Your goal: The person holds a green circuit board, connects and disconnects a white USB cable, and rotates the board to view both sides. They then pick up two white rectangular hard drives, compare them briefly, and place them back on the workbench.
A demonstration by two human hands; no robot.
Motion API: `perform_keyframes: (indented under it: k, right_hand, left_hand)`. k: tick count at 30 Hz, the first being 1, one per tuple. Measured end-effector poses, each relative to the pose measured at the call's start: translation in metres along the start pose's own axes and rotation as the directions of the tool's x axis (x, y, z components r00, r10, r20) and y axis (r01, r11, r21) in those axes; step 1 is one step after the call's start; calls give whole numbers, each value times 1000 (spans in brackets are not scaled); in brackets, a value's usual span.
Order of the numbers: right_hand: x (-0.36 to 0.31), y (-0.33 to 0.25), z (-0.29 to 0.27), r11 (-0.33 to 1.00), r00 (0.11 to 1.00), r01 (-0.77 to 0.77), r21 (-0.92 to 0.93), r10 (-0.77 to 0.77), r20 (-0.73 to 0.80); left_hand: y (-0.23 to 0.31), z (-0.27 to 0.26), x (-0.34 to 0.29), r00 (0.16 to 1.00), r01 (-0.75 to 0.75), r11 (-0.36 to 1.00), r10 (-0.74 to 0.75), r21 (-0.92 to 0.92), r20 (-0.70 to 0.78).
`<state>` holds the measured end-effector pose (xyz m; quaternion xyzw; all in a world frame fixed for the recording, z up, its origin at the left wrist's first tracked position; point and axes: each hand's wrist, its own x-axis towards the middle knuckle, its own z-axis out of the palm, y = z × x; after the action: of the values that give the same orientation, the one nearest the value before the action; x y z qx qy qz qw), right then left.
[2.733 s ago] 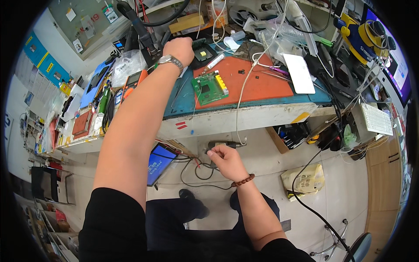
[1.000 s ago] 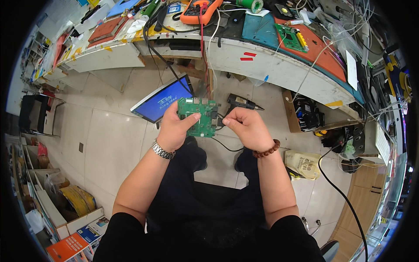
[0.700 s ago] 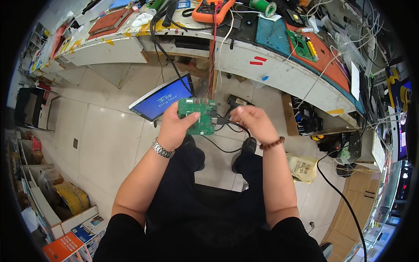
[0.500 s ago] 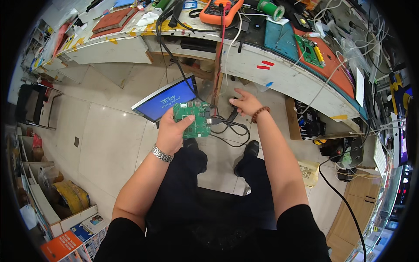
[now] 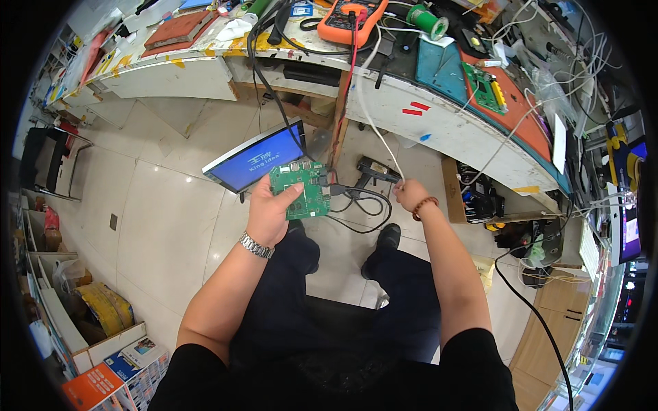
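A green circuit board [image 5: 307,195] is gripped in my left hand [image 5: 269,211], thumb pressed on its top face. A black cable [image 5: 367,195] with a plug at the board's right edge loops out toward my right. My right hand [image 5: 412,196] is closed, pinching the lower end of a white cable [image 5: 379,130] that runs down from the bench. Whatever tip the cable has is hidden by my fingers. Behind the board stands a monitor [image 5: 255,156] with a lit blue screen. A black drill-like tool [image 5: 372,170] rests on the floor beyond the looped cable.
Along the far side runs a cluttered workbench [image 5: 404,103] with an orange multimeter [image 5: 351,20], a green wire spool [image 5: 428,22] and another circuit board [image 5: 485,89]. An open box [image 5: 452,188] sits under the bench at right. Shelves and boxes [image 5: 103,370] stand at lower left.
My right hand has gone from open fingers to pinching the white cable, drawing it down and taut to the right. My left hand keeps the circuit board in nearly the same place.
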<state>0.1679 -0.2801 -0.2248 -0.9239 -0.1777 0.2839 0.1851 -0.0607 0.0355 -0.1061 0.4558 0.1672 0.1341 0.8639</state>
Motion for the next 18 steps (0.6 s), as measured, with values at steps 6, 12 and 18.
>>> perform_keyframes:
  k: [6,12,18]
  right_hand:
    - [-128,-70,-55,812,894,308,497,-67,-444]
    - [-179,-146,-74,55,952,281,958,-141,-271]
    - [-199,-167,-90,22,922,374,927,-119,-369]
  left_hand:
    - [-6,32,-4,998,-51,995,53,-86,19]
    - [-16,74,-14,991,-126,986,120,-112,-56]
    - [-21,96,-41,978,-190,975,199,-112,69]
